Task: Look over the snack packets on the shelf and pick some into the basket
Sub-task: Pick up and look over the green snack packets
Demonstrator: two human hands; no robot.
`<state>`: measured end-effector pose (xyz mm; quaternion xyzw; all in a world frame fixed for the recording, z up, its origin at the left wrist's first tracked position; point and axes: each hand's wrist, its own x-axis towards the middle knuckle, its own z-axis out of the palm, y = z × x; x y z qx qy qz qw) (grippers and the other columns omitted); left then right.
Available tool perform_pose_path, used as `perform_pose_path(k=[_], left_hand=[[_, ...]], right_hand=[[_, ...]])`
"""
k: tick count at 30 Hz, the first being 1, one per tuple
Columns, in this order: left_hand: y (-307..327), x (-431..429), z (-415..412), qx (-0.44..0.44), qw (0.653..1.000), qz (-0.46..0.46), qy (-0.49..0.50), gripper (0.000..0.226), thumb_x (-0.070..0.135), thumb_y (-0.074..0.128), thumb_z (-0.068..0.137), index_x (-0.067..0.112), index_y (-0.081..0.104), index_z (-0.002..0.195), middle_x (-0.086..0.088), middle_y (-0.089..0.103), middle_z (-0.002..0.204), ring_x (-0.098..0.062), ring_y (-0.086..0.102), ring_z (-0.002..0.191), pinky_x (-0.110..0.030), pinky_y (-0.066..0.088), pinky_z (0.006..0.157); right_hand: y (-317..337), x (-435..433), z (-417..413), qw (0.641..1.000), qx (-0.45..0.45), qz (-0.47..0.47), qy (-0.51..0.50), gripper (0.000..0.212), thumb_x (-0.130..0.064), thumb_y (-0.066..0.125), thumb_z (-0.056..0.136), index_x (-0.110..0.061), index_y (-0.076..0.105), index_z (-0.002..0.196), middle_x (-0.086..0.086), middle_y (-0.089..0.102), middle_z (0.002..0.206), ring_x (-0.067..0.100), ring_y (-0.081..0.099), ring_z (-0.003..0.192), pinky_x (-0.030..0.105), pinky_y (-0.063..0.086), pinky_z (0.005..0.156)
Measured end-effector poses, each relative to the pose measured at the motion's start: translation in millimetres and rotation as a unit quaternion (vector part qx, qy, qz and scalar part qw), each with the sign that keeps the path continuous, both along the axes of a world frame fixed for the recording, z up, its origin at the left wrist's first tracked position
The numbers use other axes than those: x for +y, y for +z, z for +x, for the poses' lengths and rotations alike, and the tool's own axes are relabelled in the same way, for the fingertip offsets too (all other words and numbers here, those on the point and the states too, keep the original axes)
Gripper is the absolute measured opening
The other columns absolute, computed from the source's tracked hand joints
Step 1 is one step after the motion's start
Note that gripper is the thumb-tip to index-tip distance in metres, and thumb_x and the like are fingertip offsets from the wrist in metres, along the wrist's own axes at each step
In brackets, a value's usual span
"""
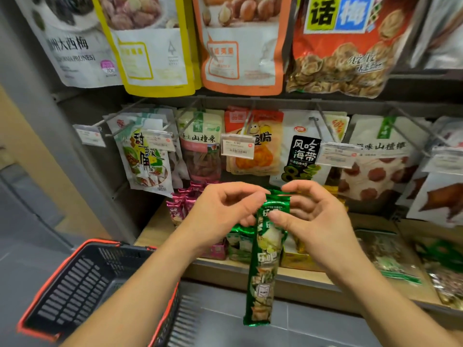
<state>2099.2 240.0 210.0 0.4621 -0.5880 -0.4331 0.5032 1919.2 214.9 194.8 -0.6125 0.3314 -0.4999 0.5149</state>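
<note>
Two hands pinch the top end of a long green snack packet: the left hand at its upper corner, the right hand thumb-on-front. The packet hangs upright before the shelf front edge. The step appears to be inspection; next, it needs carrying down-left into the basket.

Soft, even indoor light falls from above, dimming the recess beneath the upper pouches. Glare whitens the price tags and glints on the green foil packet. Motion blur smears everything, worst at lower right. Wide-angle distortion tilts the shelf upright at left.
</note>
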Motion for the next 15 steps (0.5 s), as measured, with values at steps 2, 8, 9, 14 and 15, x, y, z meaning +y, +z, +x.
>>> perform_pose_path(k=[2, 8, 9, 14, 15], left_hand=[[-1, -1, -2, 0.008, 1.0, 0.0, 0.027, 0.02, 0.022, 0.069, 0.077, 0.009, 0.075, 0.09, -0.005, 0.07, 0.07, -0.013, 0.058, 0.056, -0.021, 0.05, 0.056], [-7, -4, 1, -0.004, 1.0, 0.013, 0.012, 0.01, 0.004, 0.065, 0.088, 0.011, 0.073, 0.085, -0.003, 0.069, 0.062, -0.011, 0.064, 0.053, -0.017, 0.048, 0.049], [-7, -4, 1, -0.008, 1.0, 0.011, 0.012, 0.01, 0.003, 0.064, 0.089, 0.01, 0.071, 0.087, -0.003, 0.069, 0.062, -0.01, 0.063, 0.052, -0.017, 0.048, 0.049], [-9, -7, 4, 0.036, 0.999, 0.005, 0.029, 0.007, 0.004, 0.061, 0.09, 0.007, 0.067, 0.092, -0.004, 0.066, 0.059, -0.01, 0.062, 0.051, -0.016, 0.048, 0.05], [-8, -7, 5, 0.055, 0.998, 0.005, 0.032, 0.007, 0.003, 0.06, 0.09, 0.006, 0.066, 0.092, -0.004, 0.066, 0.059, -0.01, 0.062, 0.051, -0.016, 0.048, 0.049]], right_hand=[[-2, 1, 1, 1.0, 0.003, 0.004, 0.004, 0.047, -0.02, 0.081, 0.058, -0.018, 0.061, 0.101, -0.001, 0.075, 0.089, 0.012, 0.072, 0.082, 0.018, 0.055, 0.07], [-12, -4, 2, 0.999, 0.043, 0.001, 0.016, 0.045, -0.005, 0.081, 0.07, -0.021, 0.059, 0.107, -0.002, 0.074, 0.094, 0.012, 0.071, 0.088, 0.022, 0.055, 0.078], [-13, -4, 3, 0.999, 0.044, -0.001, 0.02, 0.044, -0.007, 0.08, 0.072, -0.021, 0.059, 0.108, -0.003, 0.075, 0.095, 0.011, 0.071, 0.088, 0.021, 0.055, 0.078], [-15, -5, 5, 0.995, 0.065, 0.036, 0.068, 0.048, -0.044, 0.068, 0.074, -0.026, 0.061, 0.117, -0.004, 0.073, 0.106, 0.012, 0.068, 0.101, 0.027, 0.056, 0.084], [-15, -5, 5, 0.992, 0.087, 0.027, 0.085, 0.045, -0.045, 0.065, 0.077, -0.027, 0.062, 0.117, -0.005, 0.072, 0.109, 0.011, 0.067, 0.103, 0.027, 0.055, 0.085]])
